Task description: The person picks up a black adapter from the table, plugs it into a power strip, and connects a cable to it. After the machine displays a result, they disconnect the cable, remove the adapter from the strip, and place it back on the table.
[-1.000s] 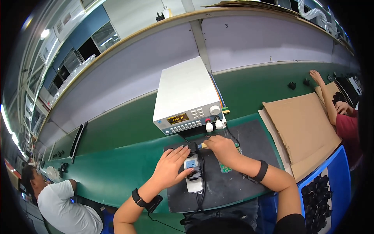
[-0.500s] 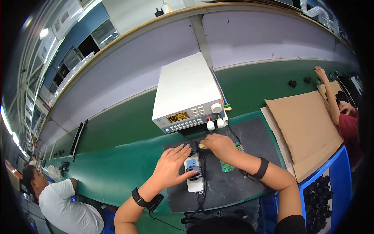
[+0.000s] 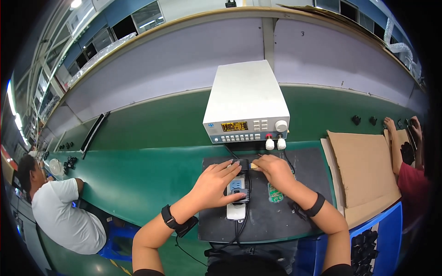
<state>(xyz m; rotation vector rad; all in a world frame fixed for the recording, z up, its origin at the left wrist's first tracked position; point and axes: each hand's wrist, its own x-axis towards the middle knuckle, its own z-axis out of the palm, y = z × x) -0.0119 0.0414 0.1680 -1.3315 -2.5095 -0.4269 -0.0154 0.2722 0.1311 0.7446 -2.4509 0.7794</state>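
Observation:
My left hand (image 3: 214,186) lies with fingers stretched over a black power adapter (image 3: 244,166) at the top of a white power strip (image 3: 235,210). Its thumb rests on a dark grey adapter (image 3: 240,196) plugged in lower down the strip. At the black adapter's right side, my right hand (image 3: 275,171) pinches a small yellowish connector (image 3: 253,166) between thumb and fingertips. Whether the connector is fully seated cannot be made out. A green circuit board (image 3: 275,193) lies on the dark mat, just below my right hand and partly covered by it.
A white bench instrument (image 3: 246,96) with a lit display stands behind the mat (image 3: 214,225), leads at its front. Cardboard sheets (image 3: 361,170) lie to the right, above a blue bin (image 3: 389,244) of black parts. Co-workers sit at left (image 3: 69,216) and right (image 3: 412,184).
The view has turned, so the bench appears shifted. Both my hands keep nearly the same places at the adapter and connector. The co-worker at right has raised one hand.

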